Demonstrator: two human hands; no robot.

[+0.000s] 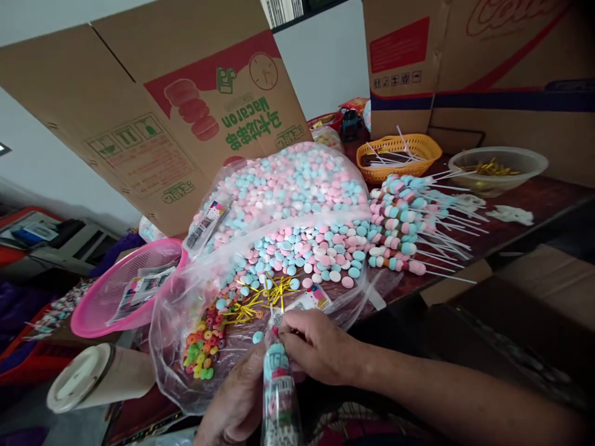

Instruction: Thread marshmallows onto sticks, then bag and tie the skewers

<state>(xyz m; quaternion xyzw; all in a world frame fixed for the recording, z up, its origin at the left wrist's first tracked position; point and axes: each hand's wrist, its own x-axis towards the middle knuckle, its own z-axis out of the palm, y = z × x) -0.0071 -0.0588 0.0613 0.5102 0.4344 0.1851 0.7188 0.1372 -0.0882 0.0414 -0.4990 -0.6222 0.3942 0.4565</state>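
Note:
My left hand (237, 399) grips a narrow clear packet (277, 396) filled with pink and blue candies, held upright near the bottom edge. My right hand (318, 347) pinches the packet's top, where a gold twist tie seems to sit. Just beyond lies a heap of loose gold twist ties (260, 297) on an open plastic bag (195, 365). Pink, white and blue marshmallow candies (311, 248) spill across that bag, with small ring-shaped sweets in mixed colours (204, 347) at its near left.
A full bag of candies (288, 179) rests behind, against a tilted cardboard box (153, 111). Finished candy skewers (409, 223) lie to the right. An orange basket (400, 155), clear bowl (497, 167), pink basket (125, 291) and lidded cup (93, 378) surround the table.

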